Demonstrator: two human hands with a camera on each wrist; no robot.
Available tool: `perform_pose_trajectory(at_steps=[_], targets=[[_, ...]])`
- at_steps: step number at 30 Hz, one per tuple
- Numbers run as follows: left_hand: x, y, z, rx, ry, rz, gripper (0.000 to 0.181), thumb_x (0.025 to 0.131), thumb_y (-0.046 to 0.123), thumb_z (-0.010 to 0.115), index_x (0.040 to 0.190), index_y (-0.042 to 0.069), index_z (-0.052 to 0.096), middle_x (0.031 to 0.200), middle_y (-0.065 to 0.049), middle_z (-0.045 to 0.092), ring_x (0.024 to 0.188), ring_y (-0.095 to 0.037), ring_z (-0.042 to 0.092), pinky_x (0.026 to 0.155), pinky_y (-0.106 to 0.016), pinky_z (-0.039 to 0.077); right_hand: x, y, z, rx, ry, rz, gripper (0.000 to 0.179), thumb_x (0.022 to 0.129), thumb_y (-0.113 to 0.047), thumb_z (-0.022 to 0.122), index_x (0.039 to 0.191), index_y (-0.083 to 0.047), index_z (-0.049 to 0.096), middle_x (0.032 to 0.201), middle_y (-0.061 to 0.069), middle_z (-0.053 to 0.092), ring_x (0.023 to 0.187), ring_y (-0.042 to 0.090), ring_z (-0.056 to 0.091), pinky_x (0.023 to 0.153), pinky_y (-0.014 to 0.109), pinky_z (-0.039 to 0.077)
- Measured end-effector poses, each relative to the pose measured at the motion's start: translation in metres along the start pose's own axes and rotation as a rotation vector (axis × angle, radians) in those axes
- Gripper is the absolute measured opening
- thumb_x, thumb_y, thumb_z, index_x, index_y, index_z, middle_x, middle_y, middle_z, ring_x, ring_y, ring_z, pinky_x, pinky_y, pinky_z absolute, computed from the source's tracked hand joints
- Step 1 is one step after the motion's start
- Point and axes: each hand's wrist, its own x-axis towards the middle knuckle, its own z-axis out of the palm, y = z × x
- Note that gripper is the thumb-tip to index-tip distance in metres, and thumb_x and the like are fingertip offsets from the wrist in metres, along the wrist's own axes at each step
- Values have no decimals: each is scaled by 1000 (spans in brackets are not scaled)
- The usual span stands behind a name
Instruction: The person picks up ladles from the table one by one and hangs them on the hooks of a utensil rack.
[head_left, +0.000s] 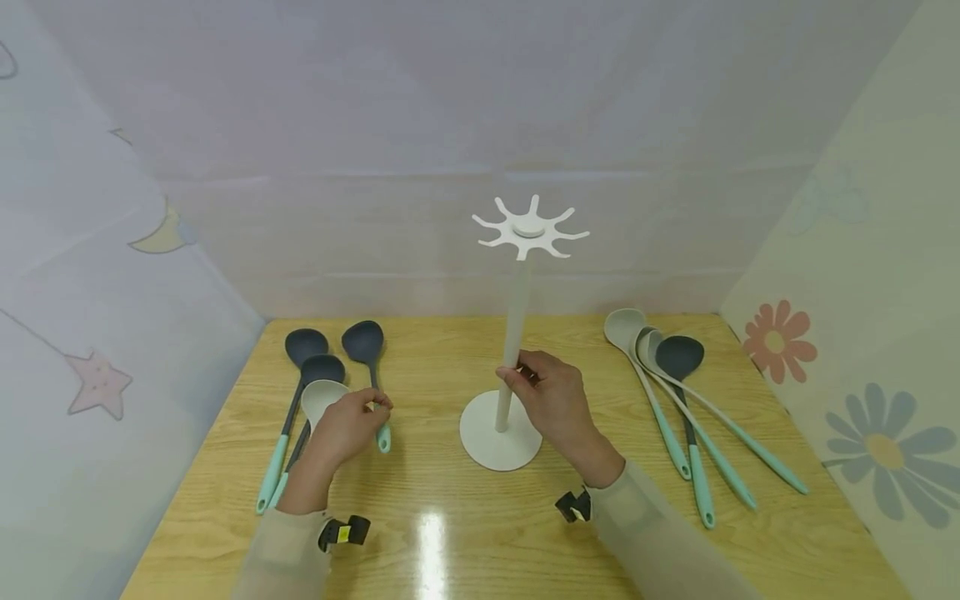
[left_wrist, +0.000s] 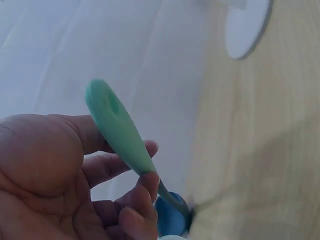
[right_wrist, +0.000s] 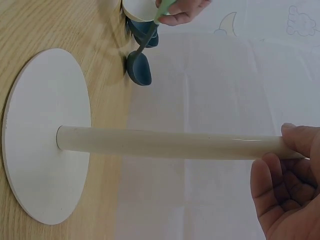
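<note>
My left hand pinches the mint-green handle of a dark blue ladle. In the left wrist view the handle tilts up between thumb and fingers, while the ladle's bowl is down at the table in the right wrist view. With thumb and fingers, my right hand grips the upright pole of a white utensil stand. Its round base stands on the table, and a star-shaped ring of hook arms tops the pole.
Left of the left hand lie two dark utensils and a white-headed one, partly under the hand. Several white and dark utensils with green handles lie overlapping at the right on the wooden table. Fabric walls enclose the back and sides.
</note>
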Motion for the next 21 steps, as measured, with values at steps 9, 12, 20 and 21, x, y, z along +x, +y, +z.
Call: perform_pose_trajectory(at_steps=[9,12,20,21], targets=[[-7,26,-17,-178,-16,128,36,114,19,42,139,15,67,95,-7,67,70,-20,52,61,-33,46,0,0,1,-3,3,-11,18,90,-11,84,102,1,79,81,7,74,68,16,68,58,25,57],[-9,31,-19,-180,23,180,35,112,15,49,143,16,65,109,-6,70,80,-22,60,67,-34,50,-1,1,1,-5,4,-12,18,90,-10,84,102,1,79,81,8,74,68,16,68,58,25,57],[-12,45,-22,-158,150,245,37,108,22,62,145,15,65,113,-8,75,86,-19,67,71,-35,53,0,1,1,-7,-2,-14,17,90,-10,84,102,0,79,81,8,74,68,18,68,58,25,56],[-12,46,-22,-156,164,246,37,108,22,63,145,16,65,113,-7,75,86,-19,67,71,-35,53,0,1,1,-9,-3,-11,17,89,-11,85,102,0,79,81,8,74,68,18,68,58,25,56]])
